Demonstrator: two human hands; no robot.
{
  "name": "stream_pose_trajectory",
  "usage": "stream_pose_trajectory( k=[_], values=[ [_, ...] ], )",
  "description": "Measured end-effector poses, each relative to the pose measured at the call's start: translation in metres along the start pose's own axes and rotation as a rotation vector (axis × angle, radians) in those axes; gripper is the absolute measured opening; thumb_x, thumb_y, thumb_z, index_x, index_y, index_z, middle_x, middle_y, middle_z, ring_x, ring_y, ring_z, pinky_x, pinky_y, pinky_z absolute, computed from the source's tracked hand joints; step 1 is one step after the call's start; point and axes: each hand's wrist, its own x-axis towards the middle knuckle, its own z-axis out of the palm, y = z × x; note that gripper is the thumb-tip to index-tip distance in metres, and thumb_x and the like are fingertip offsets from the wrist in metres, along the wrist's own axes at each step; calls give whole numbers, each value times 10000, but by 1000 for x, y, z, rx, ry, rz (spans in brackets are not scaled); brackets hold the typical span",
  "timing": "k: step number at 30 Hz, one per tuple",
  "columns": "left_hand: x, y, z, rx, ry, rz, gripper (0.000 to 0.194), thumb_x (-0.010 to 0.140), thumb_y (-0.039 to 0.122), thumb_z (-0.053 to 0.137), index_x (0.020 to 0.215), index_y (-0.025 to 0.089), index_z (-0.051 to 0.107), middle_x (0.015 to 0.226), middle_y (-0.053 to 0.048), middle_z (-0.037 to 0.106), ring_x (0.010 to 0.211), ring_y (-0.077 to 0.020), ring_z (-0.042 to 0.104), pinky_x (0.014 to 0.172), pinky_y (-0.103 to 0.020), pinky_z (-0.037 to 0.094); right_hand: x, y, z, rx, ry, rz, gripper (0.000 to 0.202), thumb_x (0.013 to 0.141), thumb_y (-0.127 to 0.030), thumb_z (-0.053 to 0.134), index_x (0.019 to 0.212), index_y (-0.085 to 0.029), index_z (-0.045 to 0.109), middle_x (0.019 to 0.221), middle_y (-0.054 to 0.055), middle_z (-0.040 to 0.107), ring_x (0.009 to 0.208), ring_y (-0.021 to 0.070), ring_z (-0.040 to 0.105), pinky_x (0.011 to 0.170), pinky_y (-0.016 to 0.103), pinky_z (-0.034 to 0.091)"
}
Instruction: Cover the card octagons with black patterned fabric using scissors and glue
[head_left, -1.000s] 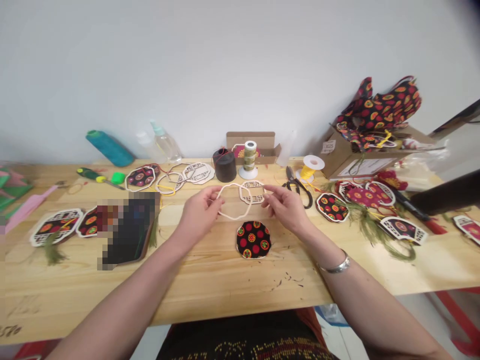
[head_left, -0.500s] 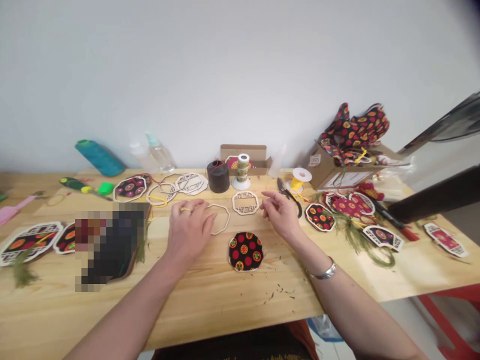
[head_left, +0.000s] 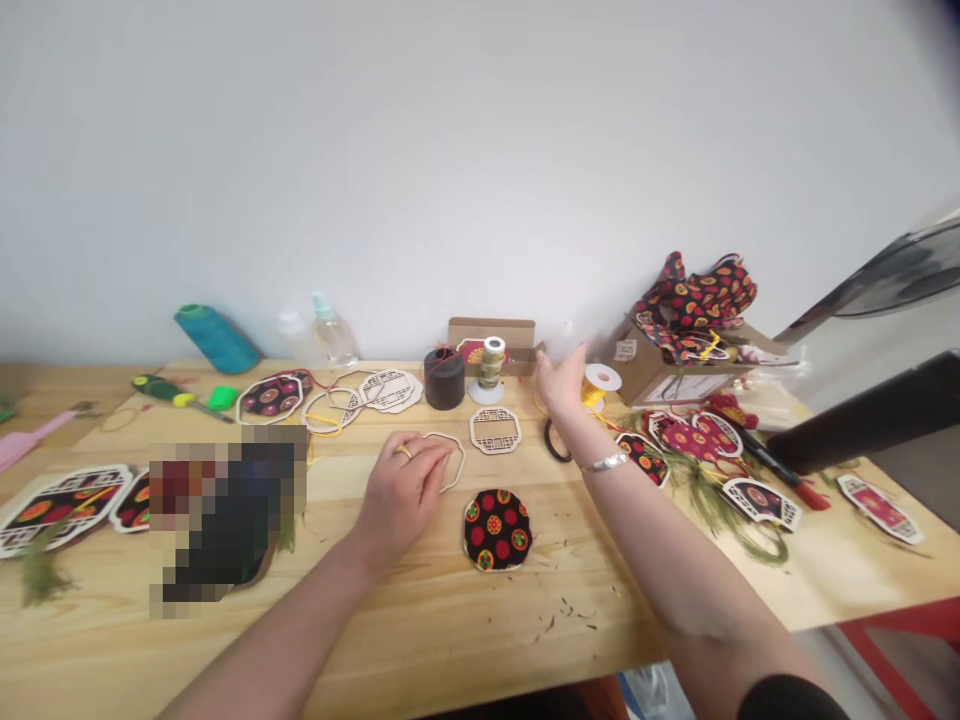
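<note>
My left hand (head_left: 405, 490) rests on the tabletop, its fingers and thumb drawn together at the left edge of a thin, scalloped wooden frame (head_left: 459, 462). The frame's left part is hidden under the hand. At the back, my right hand (head_left: 561, 380) is stretched out, thumb and fingers apart, by a translucent bottle (head_left: 568, 334); any contact is unclear. A floral fabric-covered disc (head_left: 497, 530) with a scalloped edge lies in front, between my forearms. Behind it is a wooden lattice piece (head_left: 495, 430). Scissors (head_left: 556, 441) lie partly hidden beneath my right wrist.
A black thread cone (head_left: 444, 380), a green thread spool (head_left: 491, 368) and a yellow spool (head_left: 600, 385) stand along the back. A cardboard box (head_left: 660, 385) of floral fabric is at the right. A black pole (head_left: 862, 415) slants in from the right. A blurred-out dark object (head_left: 240, 520) lies left.
My right hand has moved away from beside the lattice piece, back to the bottle by the wall. My left hand's fingers have drawn closer together at the frame. The view has shifted slightly.
</note>
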Motion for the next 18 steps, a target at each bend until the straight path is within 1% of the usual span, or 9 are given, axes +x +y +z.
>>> stream_pose_trajectory(
  k=[2,4,6,8,10,11,13,16,18],
  values=[
    [0,1,-1,0,13,0,142,875,83,550,938,132,668,889,-81,732,854,-218,574,843,-409,495,10,2,8,-18,37,23,834,792,-184,581,1467,30,141,1541,289,211,1448,334,208,1186,486,184],
    [1,2,-3,2,33,-1,140,871,81,553,928,134,669,879,-79,732,852,-220,571,835,-406,501,17,6,14,-30,65,38,776,816,-168,576,1464,9,187,1505,282,299,1408,327,309,1166,477,250],
    [1,2,-3,-1,43,-3,140,869,80,554,925,134,670,875,-78,732,850,-217,573,837,-407,504,22,12,19,-39,94,42,675,849,-179,580,1441,-43,286,1448,247,404,1343,308,411,1122,471,334],
    [1,2,-3,-9,43,-2,142,871,81,550,926,135,669,878,-76,733,845,-211,581,849,-412,504,24,17,23,-49,129,40,511,891,-240,587,1362,-116,431,1359,177,507,1224,279,521,1021,473,442],
    [1,3,-2,-19,39,1,146,877,90,543,930,143,669,883,-71,735,841,-204,593,861,-418,503,24,22,24,-58,156,37,383,917,-308,580,1264,-154,527,1266,117,567,1092,238,591,909,449,512],
    [1,3,-2,-22,36,1,149,881,97,539,930,151,670,884,-67,736,839,-202,599,868,-422,503,23,23,25,-60,163,34,353,923,-330,574,1232,-162,549,1234,97,581,1045,222,607,871,435,528],
    [0,3,-2,-24,28,-8,159,888,113,530,931,169,673,888,-60,737,836,-198,613,879,-428,501,21,24,24,-62,164,23,341,925,-340,572,1217,-165,558,1215,88,590,1018,214,615,849,427,536],
    [0,4,-2,-24,15,-14,164,889,121,527,929,180,675,888,-57,739,828,-198,626,881,-433,500,15,17,18,-57,138,-7,344,923,-331,575,1221,-162,555,1222,95,587,1037,222,609,866,435,529],
    [0,4,-3,-30,10,-16,164,890,124,525,922,184,674,884,-56,739,824,-198,628,877,-432,502,9,8,10,-44,104,-47,322,905,-269,583,1195,-133,557,1197,127,595,1072,255,590,919,474,495]
  ],
)
